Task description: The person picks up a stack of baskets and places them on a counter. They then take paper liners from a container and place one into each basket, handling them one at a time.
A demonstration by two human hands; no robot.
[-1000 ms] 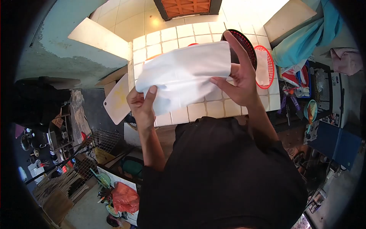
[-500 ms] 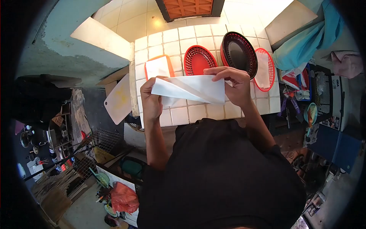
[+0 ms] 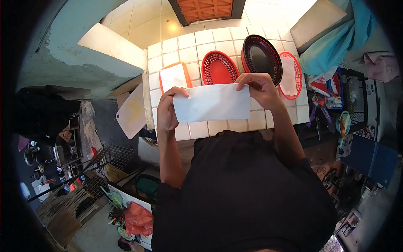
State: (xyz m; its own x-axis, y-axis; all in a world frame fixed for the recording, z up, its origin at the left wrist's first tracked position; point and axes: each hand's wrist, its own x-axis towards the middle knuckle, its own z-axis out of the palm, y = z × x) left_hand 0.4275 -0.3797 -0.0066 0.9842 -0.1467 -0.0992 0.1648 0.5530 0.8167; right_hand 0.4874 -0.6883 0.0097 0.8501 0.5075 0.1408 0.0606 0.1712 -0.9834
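White sheet: I have it on the head feed (image 3: 212, 103) — a flat, wide strip held up over the near side of the tiled counter (image 3: 198, 130), long edges running side to side. Can't tell if it's one layer or several.
Handling: looks like thin paper. I'd judge it very light, limp across the middle, quick to crease or tear, maybe a bit slick. I'd pinch gently near the corners and keep even tension.
Left fingers: left hand (image 3: 167, 111) has thumb and fingers closed in a pinch at the sheet's upper left corner.
Right fingers: right hand (image 3: 264, 93) pinches the upper right corner, index and thumb together; what the other fingers do behind isn't clear to me.
Sheet vs fingers: it spans between both hands, far edge at the fingertips, near edge hanging free toward the body.
Baskets: red basket (image 3: 219, 72) just beyond the sheet; black basket (image 3: 263, 59) beside it, past the right hand; red-rimmed basket (image 3: 298, 74) farther right — pale liner (image 3: 288, 77) inside.
Orange tray: beyond the left hand, orange tray (image 3: 187, 75) with white paper (image 3: 172, 77) on it.
Off the counter: pale cutting board (image 3: 131, 111) at left, teal cloth (image 3: 320, 61) at right.
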